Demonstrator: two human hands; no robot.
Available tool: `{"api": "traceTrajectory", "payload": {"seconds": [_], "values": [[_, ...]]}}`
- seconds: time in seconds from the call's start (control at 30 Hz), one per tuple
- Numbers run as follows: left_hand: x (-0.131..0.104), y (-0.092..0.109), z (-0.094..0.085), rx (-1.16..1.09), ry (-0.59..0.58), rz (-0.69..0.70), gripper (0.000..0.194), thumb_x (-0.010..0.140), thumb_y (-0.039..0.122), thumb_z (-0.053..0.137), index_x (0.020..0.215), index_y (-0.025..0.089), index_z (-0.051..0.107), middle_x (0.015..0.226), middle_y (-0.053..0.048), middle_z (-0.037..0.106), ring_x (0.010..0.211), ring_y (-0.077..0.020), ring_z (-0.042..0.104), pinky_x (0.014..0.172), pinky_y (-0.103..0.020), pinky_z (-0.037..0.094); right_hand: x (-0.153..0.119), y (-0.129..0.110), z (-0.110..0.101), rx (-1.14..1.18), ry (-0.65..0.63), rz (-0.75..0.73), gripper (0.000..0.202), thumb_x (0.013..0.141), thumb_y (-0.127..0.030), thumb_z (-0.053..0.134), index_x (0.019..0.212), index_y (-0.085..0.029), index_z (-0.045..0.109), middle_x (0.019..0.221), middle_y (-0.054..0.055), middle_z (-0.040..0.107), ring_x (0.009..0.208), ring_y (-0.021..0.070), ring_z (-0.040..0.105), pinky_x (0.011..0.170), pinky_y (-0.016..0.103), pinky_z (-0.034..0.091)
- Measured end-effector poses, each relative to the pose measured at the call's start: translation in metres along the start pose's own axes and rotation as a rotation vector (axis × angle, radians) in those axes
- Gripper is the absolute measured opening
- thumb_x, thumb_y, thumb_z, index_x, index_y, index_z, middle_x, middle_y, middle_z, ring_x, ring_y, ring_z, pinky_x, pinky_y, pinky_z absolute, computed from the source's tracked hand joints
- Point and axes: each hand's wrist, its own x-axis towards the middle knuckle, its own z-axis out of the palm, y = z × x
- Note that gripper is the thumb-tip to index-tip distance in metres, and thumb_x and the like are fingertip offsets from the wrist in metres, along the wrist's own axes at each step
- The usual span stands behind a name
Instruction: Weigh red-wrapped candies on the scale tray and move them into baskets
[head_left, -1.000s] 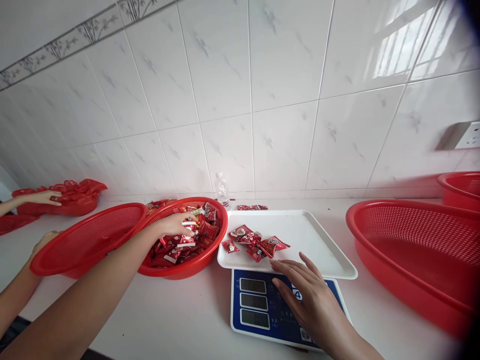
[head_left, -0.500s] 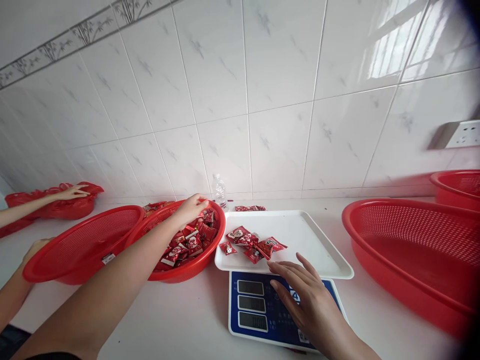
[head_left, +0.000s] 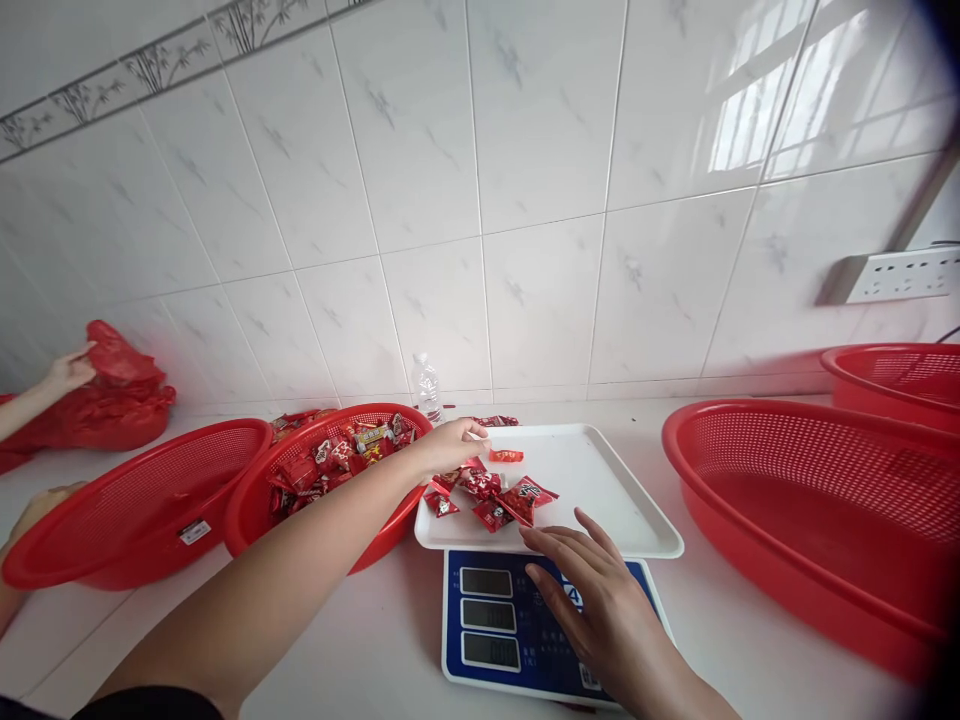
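My left hand [head_left: 454, 446] reaches over the left edge of a white tray [head_left: 600, 500], its thumb and fingers slightly apart. Just beyond the fingertips is a small orange-red wrapped candy [head_left: 506, 456]. Several red snack packets [head_left: 526, 496] lie grouped on the tray's left part, below that hand. The tray sits on a blue-and-white digital scale [head_left: 487, 616]. Over the scale's keypad hovers my right hand [head_left: 600, 590], fingers spread and holding nothing. Left of the tray stands a red basket [head_left: 352, 520] of mixed wrapped snacks, partly hidden by my left forearm.
A red basket [head_left: 150, 500] leans at the left, with another person's hand [head_left: 69, 372] gripping a red plastic bag [head_left: 124, 390] behind it. Large red baskets [head_left: 787, 500] stand at the right. A clear bottle [head_left: 426, 385] is by the tiled wall, below a power strip [head_left: 900, 275].
My left hand has moved right from the snack basket to the tray, where the small orange-red candy now shows. My right hand stays over the scale. The other person's hand has lifted the red bag.
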Motion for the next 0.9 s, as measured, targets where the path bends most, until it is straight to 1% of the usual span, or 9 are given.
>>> {"api": "traceTrajectory", "payload": {"seconds": [0.13, 0.2, 0.3, 0.43, 0.53, 0.6, 0.67, 0.73, 0.9], "values": [[0.0, -0.012, 0.007, -0.034, 0.037, 0.061, 0.028, 0.088, 0.033, 0.055, 0.112, 0.018, 0.057, 0.107, -0.009, 0.063, 0.084, -0.0171, 0.063, 0.075, -0.027, 0.048, 0.001, -0.001, -0.001, 0.003, -0.019, 0.016, 0.024, 0.094, -0.022, 0.047, 0.116, -0.021, 0.057, 0.096, 0.007, 0.072, 0.09, 0.0205, 0.068, 0.099, 0.056, 0.042], [-0.003, -0.017, 0.01, -0.043, 0.034, 0.166, 0.03, 0.089, 0.035, 0.054, 0.114, 0.019, 0.055, 0.12, -0.011, 0.06, 0.108, -0.0213, 0.058, 0.091, -0.033, 0.045, 0.0, 0.0, 0.0, 0.003, -0.023, 0.03, 0.024, 0.094, -0.022, 0.046, 0.116, -0.022, 0.056, 0.098, 0.008, 0.072, 0.091, 0.0206, 0.068, 0.099, 0.056, 0.042], [-0.016, -0.021, 0.011, -0.045, 0.087, 0.335, 0.031, 0.092, 0.039, 0.049, 0.117, 0.021, 0.054, 0.131, -0.01, 0.055, 0.122, -0.0223, 0.05, 0.103, -0.037, 0.038, 0.0, 0.001, 0.0, -0.008, -0.009, 0.039, 0.025, 0.094, -0.022, 0.045, 0.116, -0.022, 0.056, 0.099, 0.008, 0.072, 0.091, 0.0209, 0.068, 0.099, 0.055, 0.042], [-0.048, -0.034, 0.017, -0.115, 0.355, 0.52, 0.03, 0.096, 0.039, 0.039, 0.115, 0.02, 0.052, 0.126, -0.01, 0.058, 0.122, -0.0209, 0.05, 0.103, -0.036, 0.039, 0.0, 0.003, -0.001, -0.058, -0.007, 0.023, 0.027, 0.094, -0.022, 0.046, 0.121, -0.023, 0.054, 0.108, 0.009, 0.07, 0.098, 0.0225, 0.067, 0.098, 0.055, 0.043], [-0.07, -0.062, 0.029, -0.078, 0.576, 0.712, 0.027, 0.097, 0.035, 0.039, 0.116, 0.021, 0.051, 0.114, -0.01, 0.061, 0.109, -0.0198, 0.058, 0.095, -0.035, 0.046, 0.001, 0.007, -0.002, -0.113, 0.002, 0.051, 0.03, 0.094, -0.026, 0.047, 0.123, -0.024, 0.052, 0.118, 0.011, 0.065, 0.108, 0.0255, 0.062, 0.096, 0.055, 0.046], [-0.079, -0.085, 0.036, 0.016, 0.666, 0.854, 0.023, 0.097, 0.029, 0.04, 0.115, 0.021, 0.052, 0.104, -0.009, 0.063, 0.099, -0.0187, 0.061, 0.087, -0.033, 0.05, 0.003, 0.01, -0.002, -0.152, -0.01, 0.103, 0.034, 0.092, -0.029, 0.05, 0.126, -0.024, 0.051, 0.125, 0.012, 0.061, 0.115, 0.0278, 0.058, 0.093, 0.054, 0.049], [-0.082, -0.105, 0.041, 0.091, 0.701, 0.994, 0.024, 0.095, 0.027, 0.042, 0.116, 0.02, 0.052, 0.1, -0.009, 0.063, 0.094, -0.019, 0.061, 0.083, -0.033, 0.051, 0.01, 0.011, -0.004, -0.175, -0.063, 0.156, 0.041, 0.089, -0.031, 0.053, 0.13, -0.025, 0.049, 0.132, 0.012, 0.057, 0.12, 0.0291, 0.054, 0.091, 0.052, 0.051], [-0.082, -0.118, 0.044, 0.101, 0.718, 1.058, 0.025, 0.095, 0.026, 0.043, 0.117, 0.02, 0.052, 0.096, -0.008, 0.062, 0.091, -0.0192, 0.061, 0.081, -0.033, 0.051, 0.02, 0.011, -0.006, -0.165, -0.154, 0.185, 0.047, 0.087, -0.03, 0.057, 0.132, -0.026, 0.047, 0.135, 0.012, 0.054, 0.124, 0.0289, 0.051, 0.092, 0.05, 0.051], [-0.083, -0.129, 0.05, -0.061, 0.694, 0.916, 0.022, 0.096, 0.023, 0.04, 0.113, 0.023, 0.054, 0.091, -0.006, 0.062, 0.084, -0.0166, 0.062, 0.074, -0.028, 0.053, 0.053, 0.013, -0.009, -0.089, -0.439, 0.244, 0.048, 0.082, -0.015, 0.056, 0.129, -0.022, 0.051, 0.127, 0.011, 0.06, 0.115, 0.0241, 0.058, 0.095, 0.041, 0.049]]}}
